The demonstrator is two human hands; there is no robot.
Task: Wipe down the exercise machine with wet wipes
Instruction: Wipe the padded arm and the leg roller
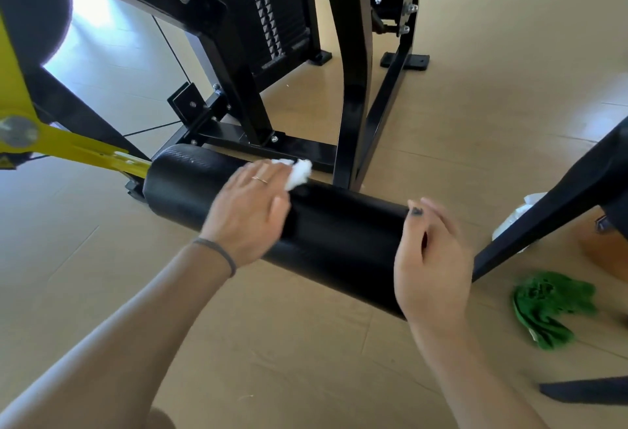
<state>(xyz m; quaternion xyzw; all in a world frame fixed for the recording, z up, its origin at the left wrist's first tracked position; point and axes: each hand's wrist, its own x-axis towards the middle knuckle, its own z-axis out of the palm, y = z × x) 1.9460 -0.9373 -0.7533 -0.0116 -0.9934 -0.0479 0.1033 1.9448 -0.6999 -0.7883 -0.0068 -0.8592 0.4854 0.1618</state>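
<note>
A black padded roller (339,235) of the exercise machine lies across the middle of the head view, fixed at its left end to a yellow arm (85,151). My left hand (249,211) lies flat on top of the roller and presses a crumpled white wet wipe (299,173) against it under the fingertips. My right hand (433,258) cups the roller's right end, thumb on top and fingers wrapped over the end face.
The machine's black frame (353,95) and weight stack (272,27) stand behind the roller on a tan tiled floor. A green cloth (550,306) lies on the floor at right, beside a black bar (550,211) and a white wipes pack (513,221).
</note>
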